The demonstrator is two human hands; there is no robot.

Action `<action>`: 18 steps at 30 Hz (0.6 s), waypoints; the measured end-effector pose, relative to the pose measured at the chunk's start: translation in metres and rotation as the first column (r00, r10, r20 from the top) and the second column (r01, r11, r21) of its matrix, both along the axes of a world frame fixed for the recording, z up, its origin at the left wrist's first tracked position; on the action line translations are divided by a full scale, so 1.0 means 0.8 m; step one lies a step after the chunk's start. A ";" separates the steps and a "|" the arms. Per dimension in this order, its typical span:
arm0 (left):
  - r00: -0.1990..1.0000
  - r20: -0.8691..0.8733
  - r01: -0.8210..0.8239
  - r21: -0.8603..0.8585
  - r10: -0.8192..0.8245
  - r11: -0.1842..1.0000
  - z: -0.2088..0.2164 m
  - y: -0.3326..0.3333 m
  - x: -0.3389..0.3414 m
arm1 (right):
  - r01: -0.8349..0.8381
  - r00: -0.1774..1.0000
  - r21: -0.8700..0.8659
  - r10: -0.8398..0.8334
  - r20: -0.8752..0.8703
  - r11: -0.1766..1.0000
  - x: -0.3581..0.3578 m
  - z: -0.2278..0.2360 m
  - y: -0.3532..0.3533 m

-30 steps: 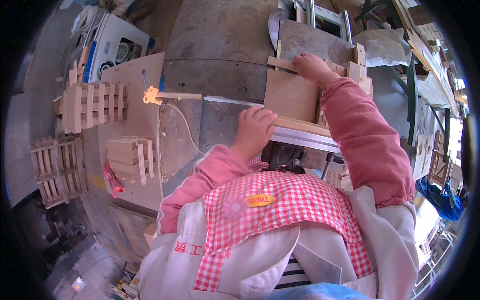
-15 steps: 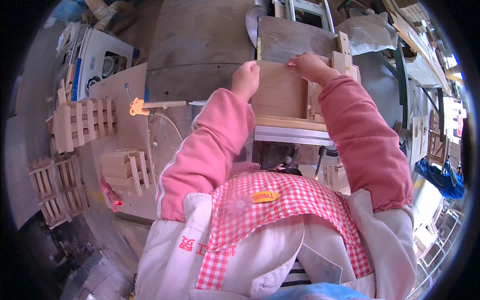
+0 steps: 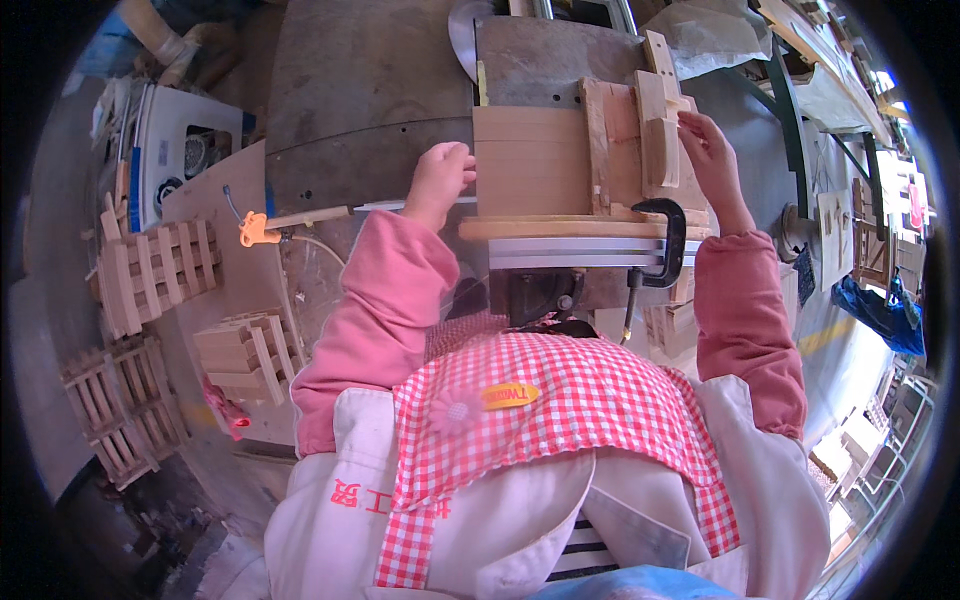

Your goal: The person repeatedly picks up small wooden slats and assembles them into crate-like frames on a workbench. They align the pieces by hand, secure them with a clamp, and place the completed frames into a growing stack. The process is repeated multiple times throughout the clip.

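A flat light-brown wooden board [image 3: 530,160] lies on the grey metal saw table, against a wooden strip [image 3: 560,228] at its near edge. Just off the board's left edge is my left hand [image 3: 440,182], fingers loosely bent and nothing visible in them. My right hand [image 3: 712,155] is at the right of a wooden jig [image 3: 622,135]. Its fingers are apart, with the tips close to the jig's upright block [image 3: 658,140]; whether they touch it I cannot tell. A black C-clamp [image 3: 675,245] grips the jig's near right corner.
Part of a round saw blade [image 3: 462,40] shows at the far edge of the metal table [image 3: 370,75]. An orange-headed tool [image 3: 258,229] with a hose sits to the left. Stacked wood pieces [image 3: 245,355] and slatted wooden pallets [image 3: 125,400] are farther left.
Both hands have come off the board's far side: the left moved left and nearer, the right moved right beside the jig. The C-clamp has come into sight. The view has shifted slightly.
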State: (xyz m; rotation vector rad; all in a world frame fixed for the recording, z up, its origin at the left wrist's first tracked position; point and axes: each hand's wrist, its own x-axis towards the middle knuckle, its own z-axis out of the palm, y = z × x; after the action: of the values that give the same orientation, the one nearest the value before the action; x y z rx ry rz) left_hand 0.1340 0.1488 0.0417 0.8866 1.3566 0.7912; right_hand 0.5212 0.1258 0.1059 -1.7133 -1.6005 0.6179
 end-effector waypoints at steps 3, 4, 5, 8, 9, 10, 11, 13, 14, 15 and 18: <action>0.991 -0.118 -0.044 0.123 0.059 0.991 -0.006 0.017 -0.009 | 0.072 0.997 -0.014 -0.073 -0.032 0.997 0.012 -0.015 -0.022; 0.988 -0.150 0.002 0.164 0.023 0.986 -0.010 0.027 -0.008 | 0.084 0.996 -0.003 -0.084 -0.030 0.996 0.015 -0.019 -0.027; 0.980 -0.200 0.045 0.168 -0.010 0.985 -0.014 0.035 -0.006 | 0.096 0.995 0.008 -0.096 -0.032 0.995 0.018 -0.022 -0.030; 0.955 -0.292 0.126 0.214 -0.060 0.969 -0.025 0.044 0.007 | 0.091 0.995 0.011 -0.091 -0.049 0.996 0.023 -0.027 -0.037; 0.926 -0.366 0.183 0.234 -0.087 0.955 -0.027 0.047 0.013 | 0.098 0.994 0.015 -0.098 -0.041 0.995 0.024 -0.028 -0.038; 0.891 -0.440 0.239 0.248 -0.111 0.939 -0.028 0.048 0.015 | 0.095 0.995 0.019 -0.094 -0.040 0.995 0.024 -0.028 -0.039; 0.926 -0.367 0.180 0.216 -0.091 0.960 -0.028 0.049 0.014 | 0.092 0.995 0.022 -0.091 -0.040 0.996 0.025 -0.028 -0.039; 0.932 -0.346 0.174 0.162 -0.109 0.971 -0.025 0.055 0.011 | 0.098 0.993 0.026 -0.096 -0.062 0.995 0.025 -0.027 -0.039; 0.938 -0.332 0.158 0.142 -0.104 0.977 -0.024 0.058 0.010 | 0.091 0.993 0.039 -0.088 -0.076 0.995 0.025 -0.026 -0.039; 0.925 -0.378 0.134 0.209 -0.046 0.969 -0.024 0.061 0.013 | 0.104 0.993 0.019 -0.103 -0.048 0.994 0.025 -0.026 -0.037; 0.879 -0.471 0.108 0.354 0.077 0.929 -0.025 0.065 0.027 | 0.120 0.991 -0.031 -0.118 0.071 0.992 0.022 -0.026 -0.031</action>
State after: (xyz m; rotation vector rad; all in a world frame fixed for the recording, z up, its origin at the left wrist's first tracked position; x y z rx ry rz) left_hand 0.1556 0.2008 0.0216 1.4670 1.6523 0.8663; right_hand 0.5391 0.1013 0.0852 -1.8593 -1.5290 0.5367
